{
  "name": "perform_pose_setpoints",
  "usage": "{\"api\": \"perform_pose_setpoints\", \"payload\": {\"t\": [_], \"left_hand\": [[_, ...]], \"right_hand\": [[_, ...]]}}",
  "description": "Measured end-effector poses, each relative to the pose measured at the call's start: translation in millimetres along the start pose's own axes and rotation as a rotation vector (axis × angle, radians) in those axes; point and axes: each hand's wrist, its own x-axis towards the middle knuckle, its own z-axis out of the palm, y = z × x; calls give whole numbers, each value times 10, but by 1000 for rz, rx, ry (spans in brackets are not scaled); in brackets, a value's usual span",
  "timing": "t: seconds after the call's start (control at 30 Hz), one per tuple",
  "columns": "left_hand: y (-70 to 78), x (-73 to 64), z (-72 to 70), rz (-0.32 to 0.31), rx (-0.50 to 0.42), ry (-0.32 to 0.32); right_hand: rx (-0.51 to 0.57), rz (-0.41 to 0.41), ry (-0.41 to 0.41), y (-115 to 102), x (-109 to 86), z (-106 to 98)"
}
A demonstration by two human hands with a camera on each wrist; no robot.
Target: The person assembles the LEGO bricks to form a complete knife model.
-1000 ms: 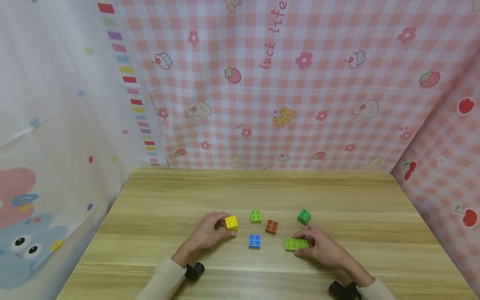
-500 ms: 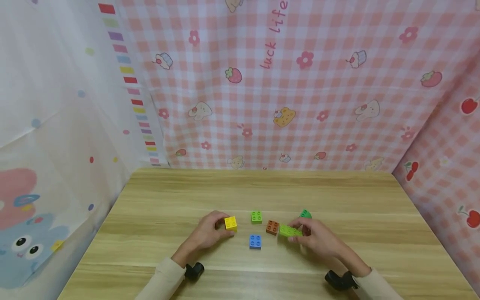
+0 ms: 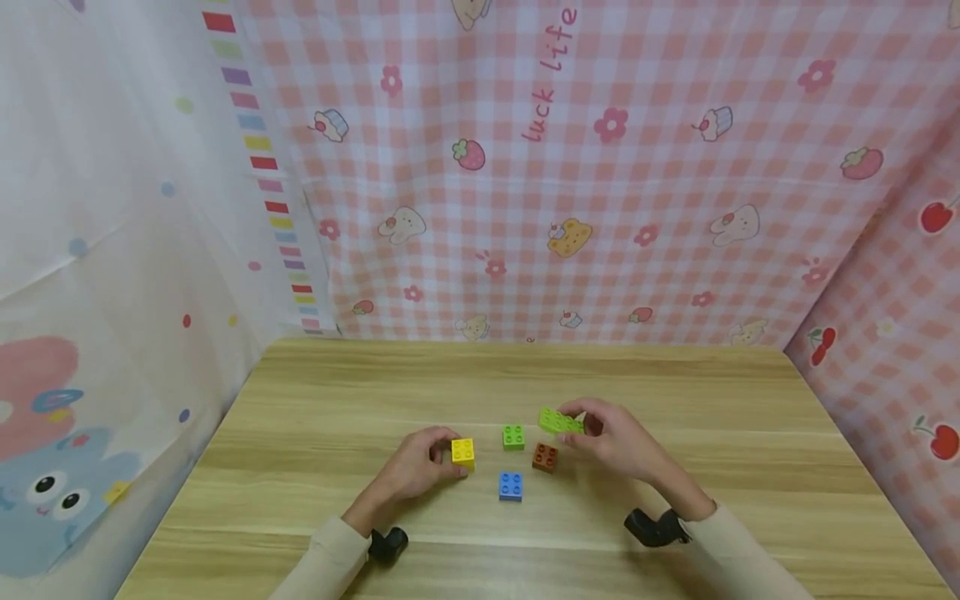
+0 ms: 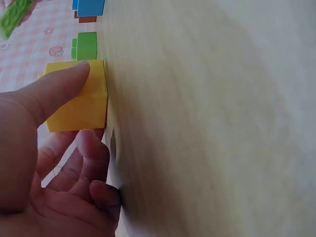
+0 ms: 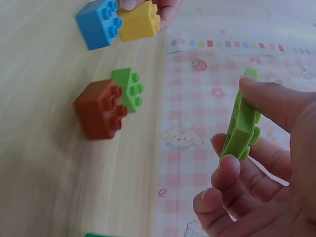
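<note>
My left hand [image 3: 418, 465] grips a yellow toy brick [image 3: 462, 453] that rests on the table, thumb on its near side in the left wrist view. The right hand [image 3: 617, 440] pinches a long, flat lime-green brick [image 3: 558, 421] and holds it tilted in the air. Below and left of it, a brown brick [image 3: 545, 457] stands on the table. A small light green brick [image 3: 513, 437] sits between the yellow and lime ones, further back. Closest to me is a blue brick [image 3: 511, 486]. Only an edge of a dark green brick [image 5: 98, 235] shows, low in the right wrist view.
The wooden table [image 3: 360, 383] carries all the loose bricks. Behind it hangs a pink checked cloth [image 3: 570, 183], with a white patterned cloth [image 3: 135, 275] on the left side. Black wrist mounts [image 3: 656, 528] sit under both forearms.
My right hand has lifted the long lime-green brick off the table and carried it left and away from me, behind the brown brick. My left hand has stayed at the yellow brick.
</note>
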Motion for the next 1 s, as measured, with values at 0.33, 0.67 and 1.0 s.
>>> {"api": "perform_pose_setpoints", "payload": {"t": [0.33, 0.67, 1.0], "left_hand": [[-46, 29, -14, -40, -68, -49], [-40, 57, -39, -64, -93, -75], [-69, 52, -33, -74, -130, -85]], "right_hand": [[19, -12, 23, -158, 226, 143], [32, -18, 8, -254, 415, 374], [50, -60, -2, -304, 556, 693]]}}
